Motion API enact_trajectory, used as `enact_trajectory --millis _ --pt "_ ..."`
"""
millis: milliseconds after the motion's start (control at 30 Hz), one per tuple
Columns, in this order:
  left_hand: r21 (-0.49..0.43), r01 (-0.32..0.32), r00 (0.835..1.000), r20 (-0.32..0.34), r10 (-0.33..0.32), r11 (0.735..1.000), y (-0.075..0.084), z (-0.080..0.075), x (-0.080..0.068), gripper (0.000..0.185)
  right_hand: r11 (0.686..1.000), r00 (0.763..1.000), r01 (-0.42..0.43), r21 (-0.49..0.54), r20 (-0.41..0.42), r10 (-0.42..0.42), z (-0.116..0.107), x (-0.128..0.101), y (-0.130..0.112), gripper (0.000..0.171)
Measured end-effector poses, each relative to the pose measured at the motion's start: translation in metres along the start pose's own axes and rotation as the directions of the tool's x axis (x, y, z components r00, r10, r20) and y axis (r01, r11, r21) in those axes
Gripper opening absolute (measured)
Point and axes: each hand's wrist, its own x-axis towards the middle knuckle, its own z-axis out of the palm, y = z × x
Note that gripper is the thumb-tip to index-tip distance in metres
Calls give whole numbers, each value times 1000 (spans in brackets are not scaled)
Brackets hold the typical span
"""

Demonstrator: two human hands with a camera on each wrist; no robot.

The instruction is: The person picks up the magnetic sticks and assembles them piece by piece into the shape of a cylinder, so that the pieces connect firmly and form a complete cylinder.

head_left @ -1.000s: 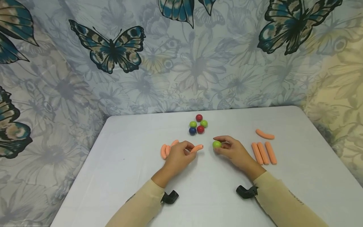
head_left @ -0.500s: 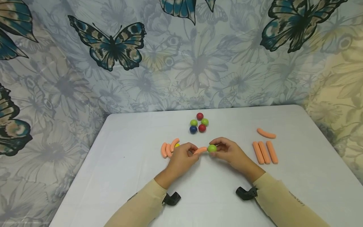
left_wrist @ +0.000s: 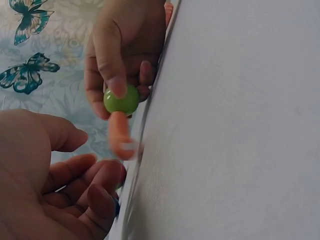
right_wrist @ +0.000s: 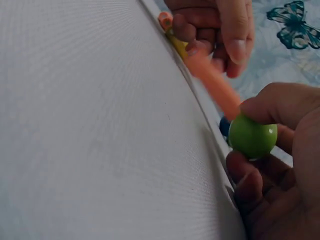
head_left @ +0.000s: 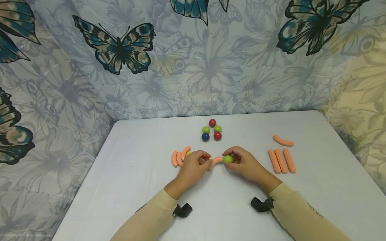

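My right hand (head_left: 248,164) pinches a shiny green ball (right_wrist: 253,136) between thumb and fingers. From the ball juts a curved orange stick (left_wrist: 120,134), its near end against the ball and its far end free above the table. Beside that free end is my left hand (head_left: 194,167), with thumb and fingers parted and a gap to the stick in the left wrist view. Partly hidden behind the left hand are curved orange sticks (head_left: 174,158) and a yellow piece (head_left: 188,153).
On the white table (head_left: 144,201), a red ball (head_left: 212,123), a blue ball (head_left: 205,136) and other balls cluster at the back middle. To the right lie straight orange sticks (head_left: 280,161) and a curved orange stick (head_left: 283,141). A butterfly-print cloth (head_left: 211,83) hangs behind.
The green ball has come left to meet the orange stick. The left fingers have let go of the stick, which now hangs from the ball in the right hand. One red ball has shifted slightly right.
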Motion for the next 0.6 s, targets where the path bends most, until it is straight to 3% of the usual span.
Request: enact_trajectory --millis 267,433,600 --pt "-32 -30 998 -48 28 999 -2 -4 2 14 979 1000 22 -204 -10 -25 -2 2 3 27" --pt "-171 -18 999 -50 10 985 -3 -13 5 37 951 1000 -1 -310 -24 -6 -4 4 5 21" --pt "-285 -58 996 -74 39 957 -7 -29 12 48 941 999 -18 -339 -35 7 -5 4 6 20"
